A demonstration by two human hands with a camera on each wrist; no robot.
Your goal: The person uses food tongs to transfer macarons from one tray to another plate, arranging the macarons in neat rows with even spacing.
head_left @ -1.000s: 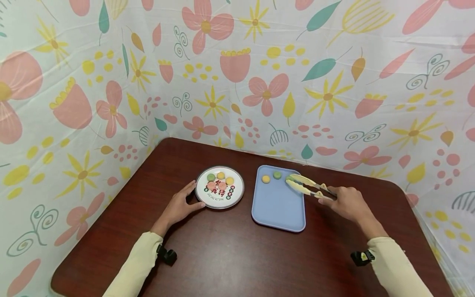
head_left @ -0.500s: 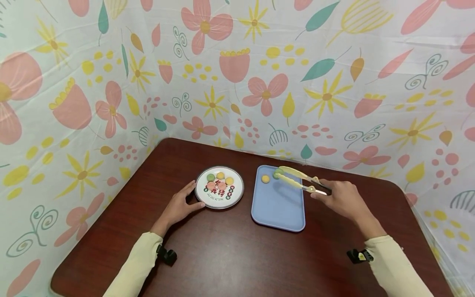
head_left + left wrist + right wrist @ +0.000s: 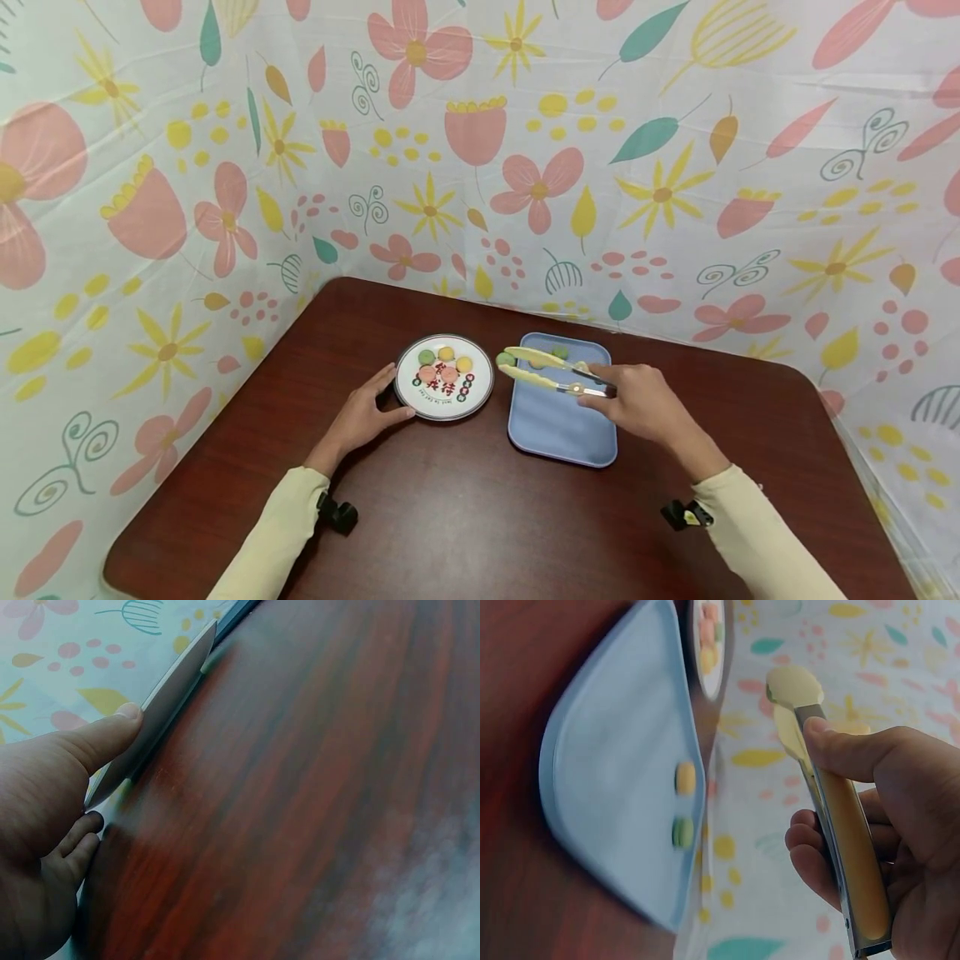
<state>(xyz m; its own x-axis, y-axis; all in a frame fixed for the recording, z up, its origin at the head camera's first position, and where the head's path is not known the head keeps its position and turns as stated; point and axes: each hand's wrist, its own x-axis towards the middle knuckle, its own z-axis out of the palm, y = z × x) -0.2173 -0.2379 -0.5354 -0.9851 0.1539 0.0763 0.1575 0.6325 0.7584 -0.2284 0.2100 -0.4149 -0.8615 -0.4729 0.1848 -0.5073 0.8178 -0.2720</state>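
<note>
My right hand (image 3: 637, 400) grips kitchen tongs (image 3: 847, 859) with pale yellow tips and a metal handle. Pinched in the tips is a green macaron (image 3: 506, 360), held between the blue tray and the plate in the head view. On the tray (image 3: 562, 425) lie a yellow macaron (image 3: 685, 778) and a green macaron (image 3: 682, 833); the tongs partly cover the yellow one in the head view. The round white plate (image 3: 453, 408) carries several pink, yellow and green macarons. My left hand (image 3: 367, 417) touches the plate's left rim, thumb and fingers spread apart along it.
Plate and tray stand side by side on a dark brown wooden table (image 3: 442, 517). A floral-patterned cloth (image 3: 465, 183) rises behind the table and along its left side. Black wrist cameras sit at both sleeves.
The tongs have lifted the green macaron from the tray's back right and carried it left, past the tray's left edge. My right arm followed; my left hand and the plate stay put.
</note>
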